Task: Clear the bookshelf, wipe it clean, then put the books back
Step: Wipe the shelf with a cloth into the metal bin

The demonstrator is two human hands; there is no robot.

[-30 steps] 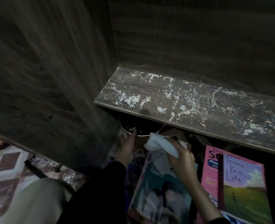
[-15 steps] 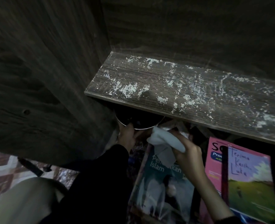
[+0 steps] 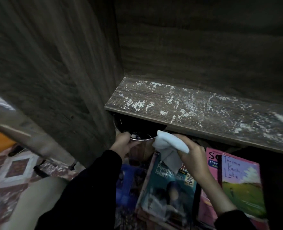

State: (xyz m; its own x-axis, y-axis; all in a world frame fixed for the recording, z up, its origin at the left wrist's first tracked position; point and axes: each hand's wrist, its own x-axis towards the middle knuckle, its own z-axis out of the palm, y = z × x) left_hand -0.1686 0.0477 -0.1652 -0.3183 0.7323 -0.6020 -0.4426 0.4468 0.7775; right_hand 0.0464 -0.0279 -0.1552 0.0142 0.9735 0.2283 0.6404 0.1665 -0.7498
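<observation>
shelf board | dark wood | white powdery specks on top

Metal bowl mostly out of sight beneath shelf

Shelf board: dark wood grain, bare of books, strewn with white specks that are thickest towards its left end.
Side panel: upright dark wood, meeting the board's left end.
Left hand: in a black sleeve, gripping the near rim of a metal bowl that sits just under the board.
Right hand: pinching a crumpled white cloth just beside the bowl, below the board's front edge.
Teal book: lying flat below the cloth, cover reading "Pendidikan Islam".
Pink book: to the right of the teal one, partly covered by a green-cover book with handwriting across its top.
Patterned floor: at the lower left.
</observation>
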